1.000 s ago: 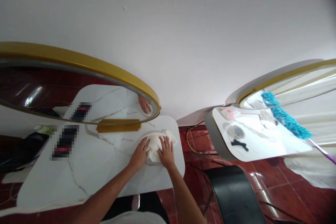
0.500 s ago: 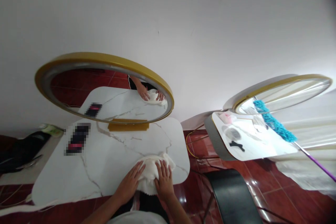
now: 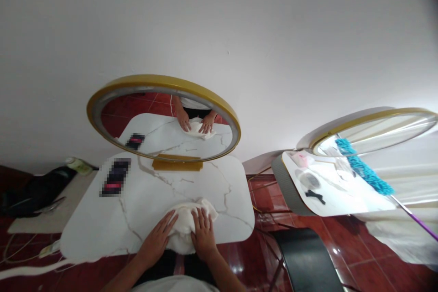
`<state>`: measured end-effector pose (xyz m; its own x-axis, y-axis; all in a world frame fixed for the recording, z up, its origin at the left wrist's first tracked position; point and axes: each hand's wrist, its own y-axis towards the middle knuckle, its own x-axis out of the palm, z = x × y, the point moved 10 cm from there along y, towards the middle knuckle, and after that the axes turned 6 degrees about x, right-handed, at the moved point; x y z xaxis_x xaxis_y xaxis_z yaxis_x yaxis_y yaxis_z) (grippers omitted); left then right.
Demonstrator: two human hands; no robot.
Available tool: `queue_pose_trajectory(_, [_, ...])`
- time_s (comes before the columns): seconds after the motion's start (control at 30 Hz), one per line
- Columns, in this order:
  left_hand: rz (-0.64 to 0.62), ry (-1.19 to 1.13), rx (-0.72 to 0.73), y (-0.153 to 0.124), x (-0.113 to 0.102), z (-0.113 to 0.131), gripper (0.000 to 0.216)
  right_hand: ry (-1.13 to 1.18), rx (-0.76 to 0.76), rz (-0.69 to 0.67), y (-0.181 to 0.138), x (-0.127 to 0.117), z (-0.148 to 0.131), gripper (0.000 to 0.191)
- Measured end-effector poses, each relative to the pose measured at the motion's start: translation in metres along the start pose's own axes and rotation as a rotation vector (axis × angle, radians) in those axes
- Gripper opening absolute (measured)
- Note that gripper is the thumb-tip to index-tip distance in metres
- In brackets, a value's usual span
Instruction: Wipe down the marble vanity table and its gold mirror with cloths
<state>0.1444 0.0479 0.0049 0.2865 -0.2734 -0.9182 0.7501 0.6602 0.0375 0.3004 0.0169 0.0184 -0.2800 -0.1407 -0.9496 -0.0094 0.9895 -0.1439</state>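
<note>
A bunched white cloth (image 3: 186, 219) lies at the near edge of a white marble-look table (image 3: 147, 205). My left hand (image 3: 156, 239) lies flat on the cloth's left side with fingers spread. My right hand (image 3: 203, 232) presses flat on its right side, fingers stretched out. A round gold-framed mirror (image 3: 163, 116) stands at the table's back and reflects both hands and the cloth.
A dark pixelated object (image 3: 114, 182) lies on the table's left part. A second white table (image 3: 335, 185) with a gold-rimmed mirror (image 3: 372, 127), small items and a teal duster (image 3: 364, 171) stands right. A black chair (image 3: 304, 260) is below it. Red tiled floor surrounds.
Both hands have drawn the cloth from the table's far right area back to its near edge and slightly left. The view shifted, so the whole mirror now shows.
</note>
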Motion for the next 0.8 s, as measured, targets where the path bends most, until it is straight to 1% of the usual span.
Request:
queue_pose_trajectory(0.1, [0.019,0.015,-0.033,0.025,-0.003,-0.012,0.072,0.016,0.056,0.033,0.022,-0.007,0.006,0.067])
queue_pose_trajectory(0.2, [0.046,0.046,-0.071,0.058,-0.005,-0.031,0.074,0.033,0.084,0.045,0.055,-0.015,0.012,0.067])
queue_pose_trajectory(0.37, [0.05,0.063,-0.129,0.112,-0.012,-0.061,0.06,0.06,0.128,0.025,0.113,-0.028,0.023,0.061])
queue_pose_trajectory(0.47, [0.034,0.058,-0.15,0.133,-0.016,-0.072,0.057,0.031,0.163,0.021,0.132,-0.032,0.028,0.058])
queue_pose_trajectory(0.53, [0.032,0.055,-0.155,0.138,-0.017,-0.074,0.058,0.019,0.158,0.035,0.135,-0.036,0.028,0.059])
queue_pose_trajectory(0.6, [0.035,0.046,-0.147,0.134,-0.017,-0.071,0.06,0.013,0.129,0.055,0.129,-0.039,0.026,0.061])
queue_pose_trajectory(0.7, [0.034,0.024,-0.128,0.117,-0.015,-0.059,0.07,0.011,0.093,0.071,0.11,-0.041,0.023,0.063])
queue_pose_trajectory(0.8, [0.004,0.01,-0.124,0.091,-0.009,-0.043,0.078,0.033,0.075,0.06,0.081,-0.037,0.024,0.067])
